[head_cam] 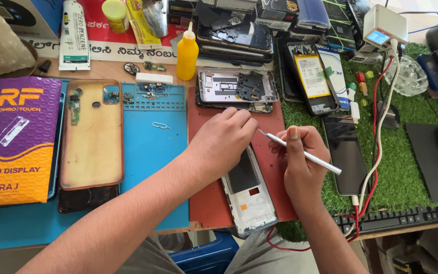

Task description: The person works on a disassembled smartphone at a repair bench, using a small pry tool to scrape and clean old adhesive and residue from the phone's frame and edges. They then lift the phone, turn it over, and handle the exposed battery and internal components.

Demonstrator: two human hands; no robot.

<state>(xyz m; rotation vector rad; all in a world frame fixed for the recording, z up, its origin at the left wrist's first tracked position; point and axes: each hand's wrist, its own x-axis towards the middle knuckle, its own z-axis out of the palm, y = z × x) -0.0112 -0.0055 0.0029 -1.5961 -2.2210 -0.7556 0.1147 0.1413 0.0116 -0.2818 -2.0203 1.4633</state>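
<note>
Hands at work over an opened phone frame [249, 195] on a crowded repair counter [128, 68]. The left hand [221, 139] rests knuckles-up on the upper end of the silver frame, its fingers [239, 119] curled down and pressing on it, so that the frame's top edge lies hidden beneath them while the rest runs down toward the counter's near edge. The right hand [300, 162] sits just beside the frame's right side, its fingers [292, 134] pinched around a slim metal tool [300, 152]; the tool's fine tip points left and nearly meets the left knuckles, just above the frame, though whether it touches anything cannot be told.

The frame lies on a red mat [209, 198], which adjoins a blue work mat [148, 157]. On the blue mat sit a worn tan phone case [92, 142], a small SIM pin [160, 125] and loose board parts. A purple and orange display package [16, 142] lies at far left. A yellow squeeze bottle [187, 53] stands behind the mats, near another gutted phone body [236, 87]. To the right, on green artificial turf [406, 167], a dark screen panel [344, 152] lies close beside the right hand, with an opened phone showing its battery [311, 76] farther back and red and white cables [376, 147] trailing across.
</note>
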